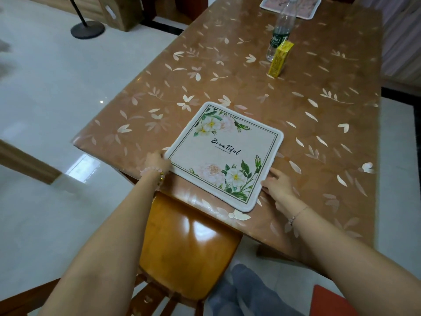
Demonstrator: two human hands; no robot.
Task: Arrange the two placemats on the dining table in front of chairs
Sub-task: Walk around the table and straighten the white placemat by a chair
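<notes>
A: What are the hands doing?

B: The left hand (157, 159) pinches one corner of the floral placemat (224, 153), fingers curled over its white border. The right hand (276, 183) lies loosely open, fingertips touching the placemat's edge near the opposite corner, closed on nothing.

A: And where does that placemat sit?

B: Flat on the table (319, 106), close to the table's near edge, directly beyond the wooden chair (186, 252) tucked under that edge.

A: Is the other one in sight?

B: Yes, a second placemat (290, 5) lies at the far end of the table, well apart from the floral placemat. Between them stand a plastic bottle (281, 33) and, just beside it, a yellow carton (280, 59).
</notes>
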